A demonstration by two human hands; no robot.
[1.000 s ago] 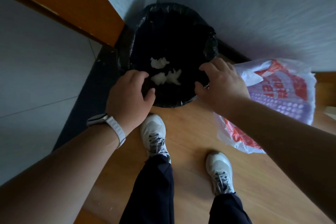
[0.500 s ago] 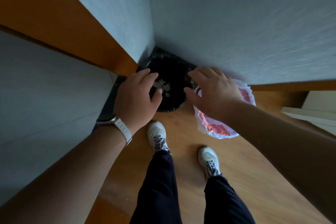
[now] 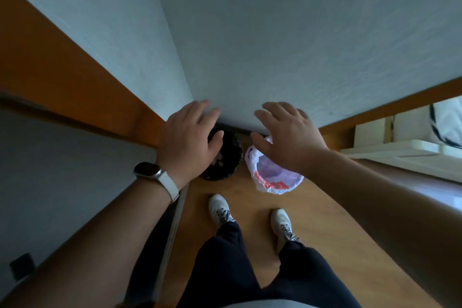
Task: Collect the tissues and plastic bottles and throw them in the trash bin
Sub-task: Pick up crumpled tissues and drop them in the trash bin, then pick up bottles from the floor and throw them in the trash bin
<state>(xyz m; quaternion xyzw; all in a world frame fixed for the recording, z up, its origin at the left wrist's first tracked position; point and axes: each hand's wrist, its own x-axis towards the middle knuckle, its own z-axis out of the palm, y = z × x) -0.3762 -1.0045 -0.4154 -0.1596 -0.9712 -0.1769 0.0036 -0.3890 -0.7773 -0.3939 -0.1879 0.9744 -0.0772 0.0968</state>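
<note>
In the head view, the person stands on a wooden floor [image 3: 325, 245] in a corner of pale walls. The round trash bin lined with a black plastic bag [image 3: 228, 157] stands on the floor in this corner, and some pale crumpled tissues [image 3: 218, 160] lie inside it, partly hidden. The left hand [image 3: 190, 140], with a white-strapped watch [image 3: 156, 175] on the wrist, is above the bin, its fingers spread and holding nothing. The right hand [image 3: 287, 137] is also open wide and empty, above a white plastic bag with red print [image 3: 272, 177] that lies just beside the bin. No plastic bottle is visible here. Tissues are probably very light and soft, so a loose pinch anywhere is enough. An empty bottle would be light but smooth; I would take it around the middle.
</note>
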